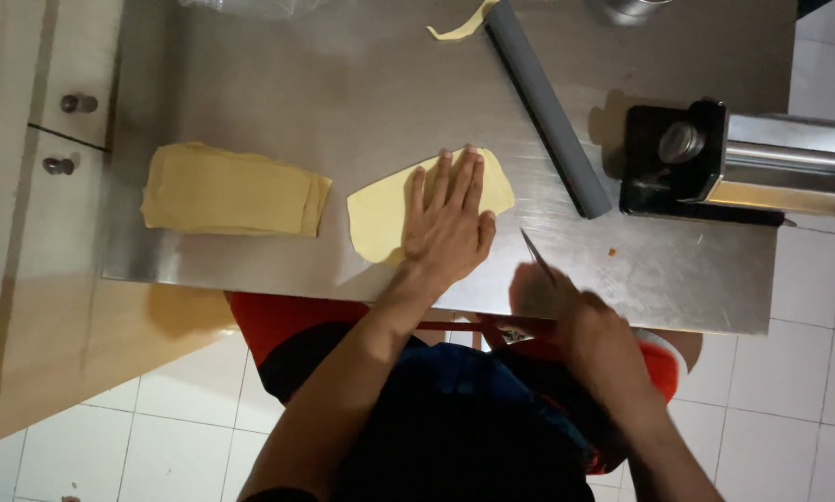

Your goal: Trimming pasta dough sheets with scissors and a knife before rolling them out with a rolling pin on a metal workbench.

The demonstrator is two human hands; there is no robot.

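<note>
My left hand lies flat, fingers spread, on a pale yellow dough sheet in the middle of the steel table. My right hand is closed around a knife; its blade points up and away, just right of the sheet near the table's front edge. A stack of cut dough sheets lies to the left on the same table.
A grey rolling pin lies diagonally at the back right, with a dough scrap by its far end. A metal pasta machine stands at the right edge. Wooden drawers with knobs are on the left; white floor tiles lie below.
</note>
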